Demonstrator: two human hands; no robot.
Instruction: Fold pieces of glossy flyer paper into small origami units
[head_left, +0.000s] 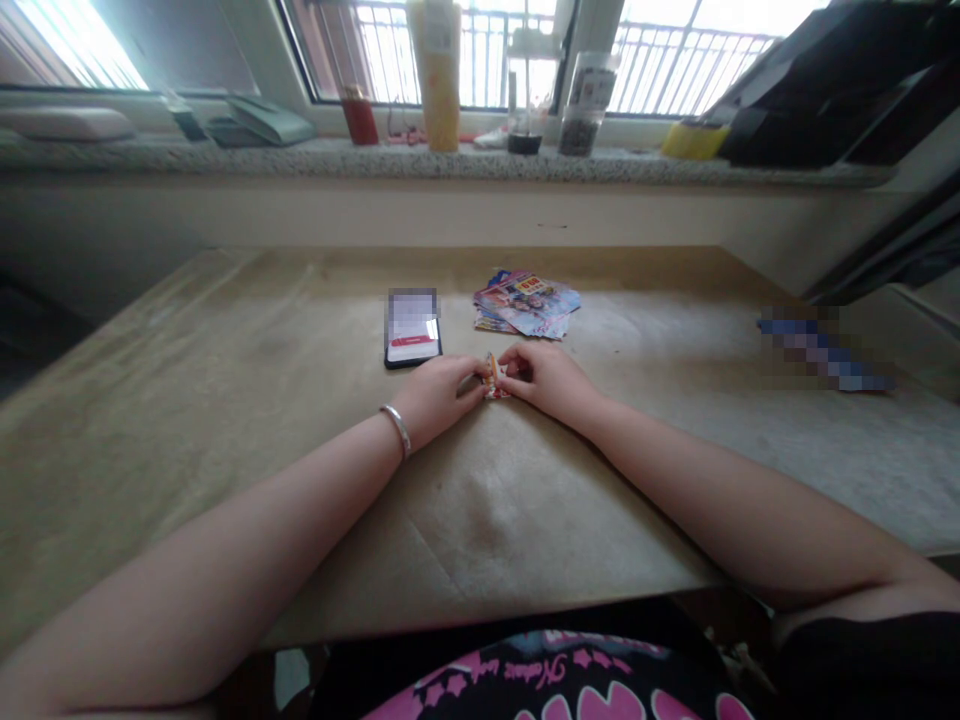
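Between my two hands, near the middle of the table (480, 520), is a small piece of colourful printed paper (493, 384), orange, white and red, which looks folded. My left hand (444, 395) pinches its left side between thumb and fingers; a silver bangle circles that wrist. On the right side, my right hand (551, 380) grips it with thumb and fingertips. The fingers cover part of the paper. Just behind my hands lies a loose stack of glossy printed sheets (529, 303). Left of the stack a phone (414, 330) lies face up with its screen lit.
A blurred bluish strip-like item (825, 355) lies on the table's right side. Behind the table, a granite windowsill (300, 158) carries a red-capped container (360, 115), a tall yellow bottle (439, 80), a clear jar (589, 105), a yellow object (694, 138) and a large black item (810, 100).
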